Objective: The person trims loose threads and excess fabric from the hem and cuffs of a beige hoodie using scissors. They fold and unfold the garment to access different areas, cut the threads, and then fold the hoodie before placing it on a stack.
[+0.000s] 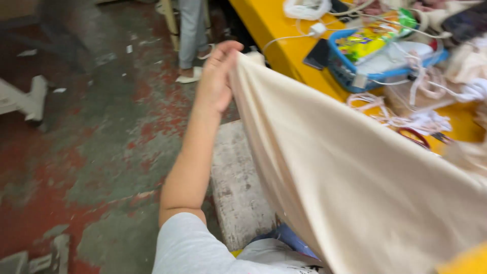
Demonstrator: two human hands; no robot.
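Beside one yellow table (274, 30), one left hand (215, 76) grips one cream cloth (345, 172).

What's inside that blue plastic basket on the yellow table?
The blue plastic basket holds a yellow-green packet and a white sheet-like item, with white cords trailing across. Anything beneath them is hidden.

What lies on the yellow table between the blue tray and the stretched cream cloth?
In the head view, tangled white cords lie on the yellow table between blue tray and cream cloth.
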